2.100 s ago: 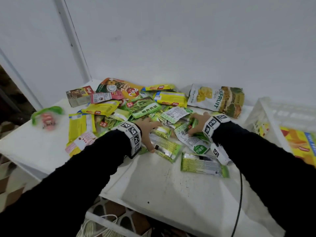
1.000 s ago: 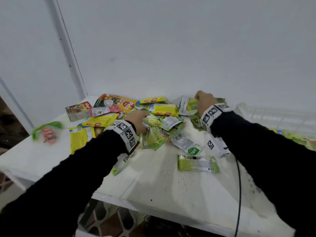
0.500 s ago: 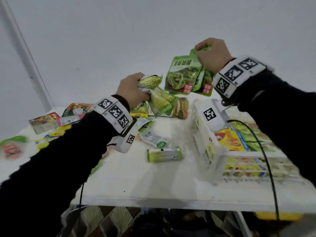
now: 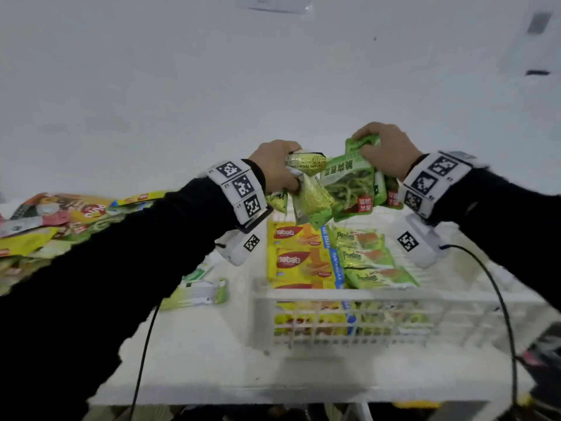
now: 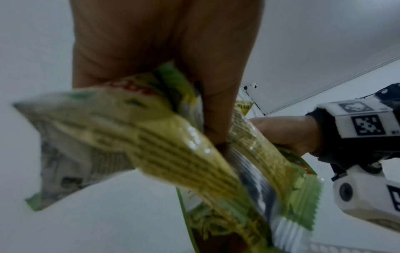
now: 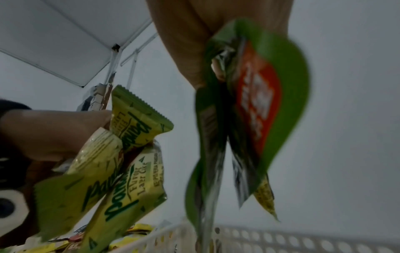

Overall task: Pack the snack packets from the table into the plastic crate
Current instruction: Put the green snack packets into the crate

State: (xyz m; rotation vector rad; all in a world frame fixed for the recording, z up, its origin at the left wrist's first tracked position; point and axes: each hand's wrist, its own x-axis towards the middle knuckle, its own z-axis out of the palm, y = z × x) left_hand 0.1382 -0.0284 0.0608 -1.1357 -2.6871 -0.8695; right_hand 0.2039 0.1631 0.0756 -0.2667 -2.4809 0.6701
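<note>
Gripping packets [image 4: 353,183], both hands [image 4: 387,153] hang above the crate rim [image 4: 334,294].

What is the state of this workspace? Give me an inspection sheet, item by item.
Surface: white table, stained and worn, against a white wall.
Job's things: white plastic crate already holds yellow wafer packs and green Pandan packets; a heap of unpacked packets lies at the table's left.
Clutter: one green packet lies apart, beside the crate.
Grippers: left hand grips several yellow-green packets; right hand grips green pouches; both are above the crate.
Cables: black cables hang from both wrist units.
Surroundings: a paper sheet on the wall.
</note>
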